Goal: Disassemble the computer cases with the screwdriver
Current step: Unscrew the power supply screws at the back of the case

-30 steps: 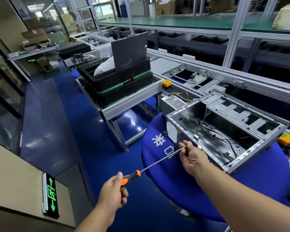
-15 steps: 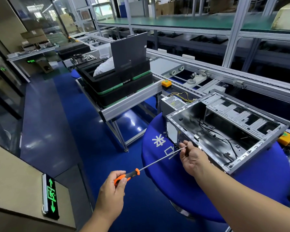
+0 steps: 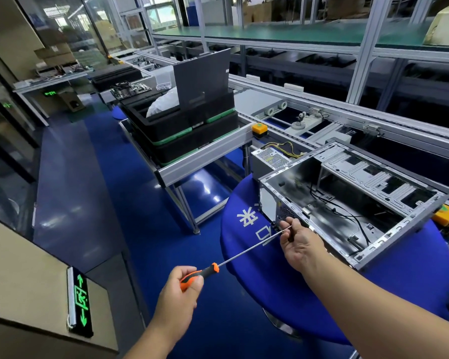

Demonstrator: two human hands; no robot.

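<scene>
Conveyor line w/ alu frame runs across the top, 10 to 3 o'clock. Stacked black trays sit on a side stand at 11 o'clock. Round blue table fills the lower right, 4 o'clock.

On that table lies the computer case, open side up, at 3 o'clock from frame centre. Inside I see black cables and a drive cage; no board visible. A grey PSU sits just behind its far-left corner.

My right hand is at the case's near-left corner, rear panel side, fingers pinching the shaft near the tip and steadying it against the metal. The screwdriver slants from there down to 7 o'clock. My left hand wraps the orange/black handle, fingers curled round it.

Tip and screw are hidden behind my fingers, so I can't tell if the bit is seated.

Risks, as I judge them:
- long thin shaft + shallow angle: bit may cam out, strip the head or skate onto my rt fingers.
- case isn't clamped; push along the shaft could slide it on the cloth.
- loosened screw could drop to the blue floor.
</scene>
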